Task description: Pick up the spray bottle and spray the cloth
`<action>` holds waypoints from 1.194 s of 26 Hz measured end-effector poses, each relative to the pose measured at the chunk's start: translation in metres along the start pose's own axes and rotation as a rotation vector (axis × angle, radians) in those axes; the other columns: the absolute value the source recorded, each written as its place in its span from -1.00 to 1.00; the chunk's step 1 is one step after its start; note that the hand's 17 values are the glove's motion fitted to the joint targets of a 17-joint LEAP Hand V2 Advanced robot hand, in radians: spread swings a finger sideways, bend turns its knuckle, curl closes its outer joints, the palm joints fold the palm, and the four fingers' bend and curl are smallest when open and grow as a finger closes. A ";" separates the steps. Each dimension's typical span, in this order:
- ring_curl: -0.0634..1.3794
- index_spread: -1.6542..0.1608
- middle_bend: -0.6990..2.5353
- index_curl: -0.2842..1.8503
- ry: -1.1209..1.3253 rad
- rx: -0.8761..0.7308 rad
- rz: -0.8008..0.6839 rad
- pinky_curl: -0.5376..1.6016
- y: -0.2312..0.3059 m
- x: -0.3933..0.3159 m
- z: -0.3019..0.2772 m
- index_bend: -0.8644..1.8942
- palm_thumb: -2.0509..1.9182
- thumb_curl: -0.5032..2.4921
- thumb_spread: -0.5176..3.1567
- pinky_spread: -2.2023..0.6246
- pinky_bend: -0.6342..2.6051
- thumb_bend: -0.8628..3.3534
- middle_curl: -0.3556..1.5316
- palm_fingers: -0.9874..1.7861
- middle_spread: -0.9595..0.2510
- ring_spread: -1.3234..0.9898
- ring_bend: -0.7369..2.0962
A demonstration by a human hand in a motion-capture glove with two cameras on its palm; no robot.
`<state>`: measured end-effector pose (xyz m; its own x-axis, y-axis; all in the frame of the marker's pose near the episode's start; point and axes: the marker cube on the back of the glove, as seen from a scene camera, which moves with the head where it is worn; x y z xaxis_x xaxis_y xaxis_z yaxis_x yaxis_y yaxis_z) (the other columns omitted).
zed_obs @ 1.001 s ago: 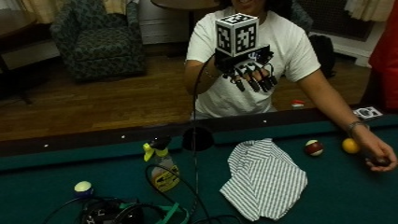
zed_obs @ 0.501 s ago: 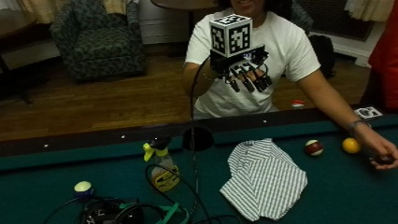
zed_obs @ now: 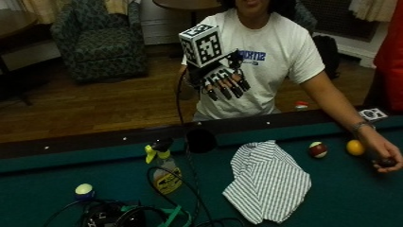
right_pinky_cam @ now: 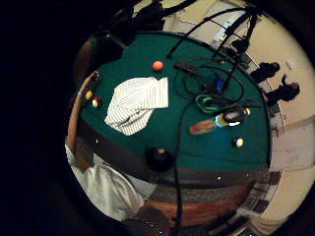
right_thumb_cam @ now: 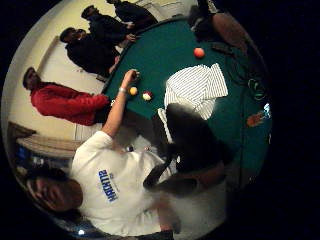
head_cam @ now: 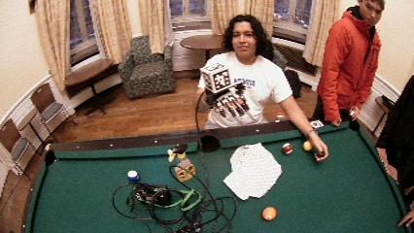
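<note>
Above the table's rail, the gloved right hand (zed_obs: 223,82) hangs seemingly open-fingered, spray bottle (zed_obs: 165,168) untouched.

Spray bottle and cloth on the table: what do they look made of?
The spray bottle looks like clear plastic holding yellowish liquid, with a yellow-and-black plastic trigger head; its sheen and see-through body suggest this. The cloth looks like soft woven fabric, white with thin dark stripes, matte and rumpled into folds on the green felt.
</note>
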<state>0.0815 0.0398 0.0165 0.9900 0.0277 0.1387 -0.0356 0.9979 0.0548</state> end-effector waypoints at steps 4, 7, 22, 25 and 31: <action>-0.59 0.35 -0.47 -0.43 -0.029 0.016 0.024 -0.24 0.016 0.035 -0.007 -0.22 0.24 -0.51 -0.05 0.70 -0.41 -0.54 -0.38 0.13 0.37 0.07 -0.31; -0.57 0.35 -0.47 -0.42 -0.052 0.039 0.063 -0.24 0.027 0.068 -0.012 -0.23 0.23 -0.51 -0.05 0.70 -0.42 -0.55 -0.37 0.13 0.37 0.07 -0.31; -0.50 0.36 -0.46 -0.44 -0.499 0.406 0.334 -0.21 0.069 0.205 0.017 -0.29 0.35 -0.46 -0.11 0.70 -0.43 -0.54 -0.34 0.12 0.35 0.05 -0.25; -0.49 0.35 -0.45 -0.45 -0.569 0.436 0.402 -0.20 0.074 0.218 0.039 -0.29 0.37 -0.45 -0.13 0.70 -0.43 -0.55 -0.33 0.12 0.35 0.04 -0.24; -0.47 0.37 -0.43 -0.48 -0.755 0.515 0.571 -0.19 0.065 0.240 0.084 -0.29 0.40 -0.44 -0.18 0.68 -0.40 -0.56 -0.30 0.19 0.34 0.03 -0.21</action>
<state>0.3051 0.1065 0.1367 0.4747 0.2619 0.8403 -0.6934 0.6993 0.1737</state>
